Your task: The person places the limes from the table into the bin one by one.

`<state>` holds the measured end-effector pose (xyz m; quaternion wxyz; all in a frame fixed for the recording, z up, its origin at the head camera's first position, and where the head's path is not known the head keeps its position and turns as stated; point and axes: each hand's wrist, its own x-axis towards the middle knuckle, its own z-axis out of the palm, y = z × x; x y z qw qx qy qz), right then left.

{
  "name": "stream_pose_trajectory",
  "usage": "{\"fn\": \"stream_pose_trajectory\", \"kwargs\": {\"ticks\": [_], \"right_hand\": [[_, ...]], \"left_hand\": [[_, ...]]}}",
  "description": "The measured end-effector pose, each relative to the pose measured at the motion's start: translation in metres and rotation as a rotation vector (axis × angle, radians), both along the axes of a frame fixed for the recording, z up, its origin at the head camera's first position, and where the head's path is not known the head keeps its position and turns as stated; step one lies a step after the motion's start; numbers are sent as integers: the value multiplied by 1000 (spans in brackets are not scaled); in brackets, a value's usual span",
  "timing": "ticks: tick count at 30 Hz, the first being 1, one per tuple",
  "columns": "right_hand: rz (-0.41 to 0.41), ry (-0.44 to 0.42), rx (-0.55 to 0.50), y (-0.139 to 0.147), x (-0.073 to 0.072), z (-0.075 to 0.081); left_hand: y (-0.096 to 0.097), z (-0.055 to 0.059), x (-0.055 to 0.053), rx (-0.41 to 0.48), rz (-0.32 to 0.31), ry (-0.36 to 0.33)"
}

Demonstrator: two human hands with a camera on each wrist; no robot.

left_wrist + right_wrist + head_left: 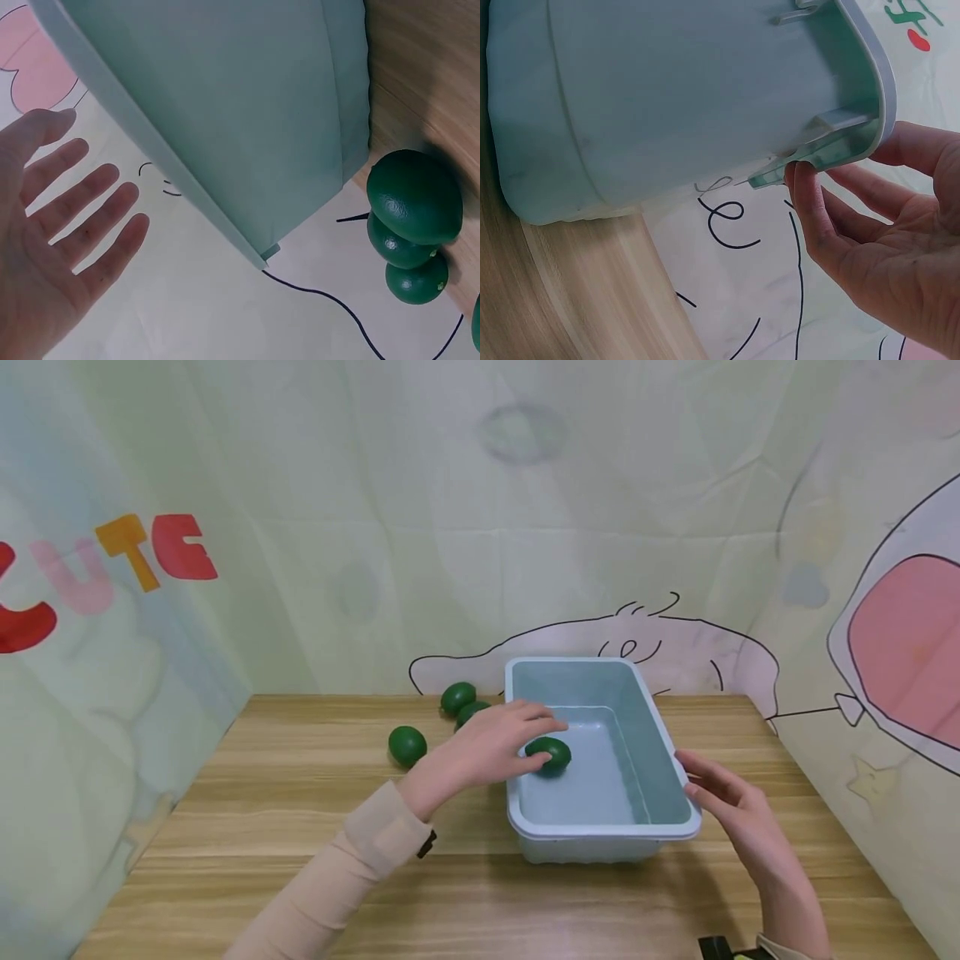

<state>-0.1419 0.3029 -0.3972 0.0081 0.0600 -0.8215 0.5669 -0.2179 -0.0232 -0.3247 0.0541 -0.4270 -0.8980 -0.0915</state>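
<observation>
In the head view, the left hand reaches over the left wall of the pale blue bin, and one green fruit shows within the bin's outline, just beside the thumb; whether it already touches the bottom I cannot tell. On the table, to the left of the bin, stand other fruits: a single one nearer, and a pair farther away, of which one is in full sight and the other is partly covered by the hand. The right hand is at the right rim of the bin, toward the near side. In the left wrist view, the fingers of the left hand are spread and hold nothing, and three fruits stand close together outside the bin, with a part of a fourth at the picture's edge. In the right wrist view, the right hand grips the rim with bent fingers, so I suppose it steadies the bin. By my judgement, the step in hand is the letting go of one fruit into the bin; the next move would call for the left hand to come back over the wall and take another fruit, while the right keeps its hold.
</observation>
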Motion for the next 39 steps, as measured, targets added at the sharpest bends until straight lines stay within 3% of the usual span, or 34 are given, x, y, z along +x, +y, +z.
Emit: {"fn": "stream_pose_trajectory", "kwargs": {"ticks": [11,22,29,39], "right_hand": [[-3,9,-1,2,-1,0],[-6,-2,-15,2,0,0],[1,-3,-56,2,1,0],[-5,0,-34,0,1,0]], "left_hand": [[-16,-5,8,112,3,79],[-28,-17,16,147,60,22],[-39,-26,21,200,90,28],[-53,-35,27,231,135,29]]}}
